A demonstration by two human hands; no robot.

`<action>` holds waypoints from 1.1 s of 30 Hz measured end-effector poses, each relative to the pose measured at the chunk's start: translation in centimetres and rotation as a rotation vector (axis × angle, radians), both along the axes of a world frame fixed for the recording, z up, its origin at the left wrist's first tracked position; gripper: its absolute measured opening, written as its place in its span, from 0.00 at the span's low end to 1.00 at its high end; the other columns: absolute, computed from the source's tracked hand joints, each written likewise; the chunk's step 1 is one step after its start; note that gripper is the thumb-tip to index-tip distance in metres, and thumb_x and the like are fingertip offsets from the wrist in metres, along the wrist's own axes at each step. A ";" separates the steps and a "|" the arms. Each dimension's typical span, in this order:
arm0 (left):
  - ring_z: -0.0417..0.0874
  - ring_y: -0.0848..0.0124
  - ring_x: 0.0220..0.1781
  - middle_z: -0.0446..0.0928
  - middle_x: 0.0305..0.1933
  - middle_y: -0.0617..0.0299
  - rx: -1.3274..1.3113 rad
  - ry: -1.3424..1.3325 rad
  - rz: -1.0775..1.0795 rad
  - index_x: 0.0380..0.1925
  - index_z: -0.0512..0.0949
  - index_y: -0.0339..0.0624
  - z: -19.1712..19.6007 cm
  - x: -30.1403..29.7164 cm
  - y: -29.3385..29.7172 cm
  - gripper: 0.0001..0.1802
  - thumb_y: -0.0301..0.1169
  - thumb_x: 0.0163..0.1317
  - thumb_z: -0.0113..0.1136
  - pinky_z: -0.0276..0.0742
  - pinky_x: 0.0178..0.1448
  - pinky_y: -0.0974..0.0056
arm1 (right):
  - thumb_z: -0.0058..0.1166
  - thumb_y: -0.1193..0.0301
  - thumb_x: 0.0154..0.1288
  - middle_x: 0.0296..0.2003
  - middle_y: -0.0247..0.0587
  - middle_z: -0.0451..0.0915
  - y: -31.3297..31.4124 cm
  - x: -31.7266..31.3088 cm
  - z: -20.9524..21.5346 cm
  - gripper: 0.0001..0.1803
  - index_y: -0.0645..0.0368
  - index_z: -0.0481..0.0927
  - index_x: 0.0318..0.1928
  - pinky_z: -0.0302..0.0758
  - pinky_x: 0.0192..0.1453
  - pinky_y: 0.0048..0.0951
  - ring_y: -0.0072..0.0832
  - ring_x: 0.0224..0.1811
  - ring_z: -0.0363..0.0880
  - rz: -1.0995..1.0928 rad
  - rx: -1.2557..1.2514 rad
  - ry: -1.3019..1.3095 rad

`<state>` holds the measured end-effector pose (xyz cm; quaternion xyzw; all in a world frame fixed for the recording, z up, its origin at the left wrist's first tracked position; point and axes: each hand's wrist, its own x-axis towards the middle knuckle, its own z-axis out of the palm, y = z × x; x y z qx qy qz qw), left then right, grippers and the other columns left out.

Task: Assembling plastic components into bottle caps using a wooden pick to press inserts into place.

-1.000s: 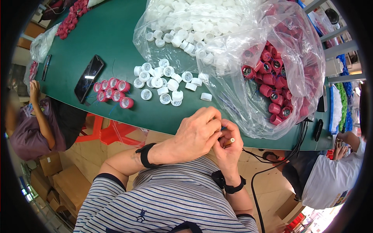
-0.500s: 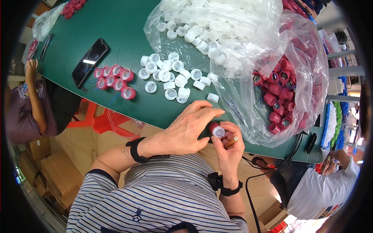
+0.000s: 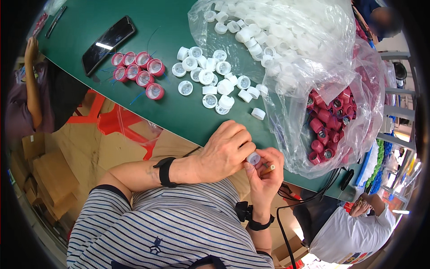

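Observation:
My left hand is closed, its curled fingers against a small cup-shaped piece with a round white face. The piece's red outside, seen half a second ago, is now hidden behind my fingers. From the other side my right hand pinches the same piece between thumb and fingers. A thin yellowish stick also sticks out of my right hand. Beyond my hands, loose white caps lie scattered on the green table, one lying nearest to my fingers.
Several red cups with thin blue wires stand grouped at the left, beside a black phone. A clear bag of white caps and a bag of red cups lie far right. Other people sit at both sides; black cables hang at right.
My left hand has gone from spread fingers to closed on the piece, covering its red side. The right hand keeps its hold on the piece and stick. The view has shifted slightly.

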<state>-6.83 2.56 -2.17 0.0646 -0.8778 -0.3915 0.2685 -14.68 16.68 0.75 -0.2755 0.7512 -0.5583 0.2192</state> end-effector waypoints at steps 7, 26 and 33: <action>0.73 0.56 0.45 0.72 0.35 0.57 0.019 -0.028 0.051 0.30 0.77 0.39 -0.1 0.3 0.2 0.20 0.32 0.35 0.73 0.69 0.52 0.52 | 0.66 0.86 0.51 0.43 0.36 0.75 -0.2 0.2 0.5 0.20 0.60 0.82 0.46 0.63 0.25 0.16 0.15 0.27 0.69 0.036 0.106 0.128; 0.74 0.55 0.49 0.74 0.38 0.55 0.048 -0.016 0.021 0.30 0.77 0.39 0.2 0.5 -0.2 0.21 0.31 0.34 0.74 0.71 0.52 0.52 | 0.63 0.87 0.54 0.46 0.39 0.76 -0.1 -0.4 -0.1 0.20 0.60 0.80 0.48 0.69 0.30 0.17 0.18 0.34 0.72 0.088 0.059 -0.001; 0.78 0.58 0.46 0.76 0.42 0.54 -0.046 0.168 -0.114 0.30 0.76 0.38 0.3 0.8 -1.4 0.12 0.25 0.43 0.67 0.76 0.49 0.55 | 0.62 0.88 0.54 0.47 0.38 0.76 -0.2 -0.3 -0.4 0.20 0.61 0.80 0.48 0.70 0.32 0.17 0.19 0.35 0.72 0.078 0.027 -0.034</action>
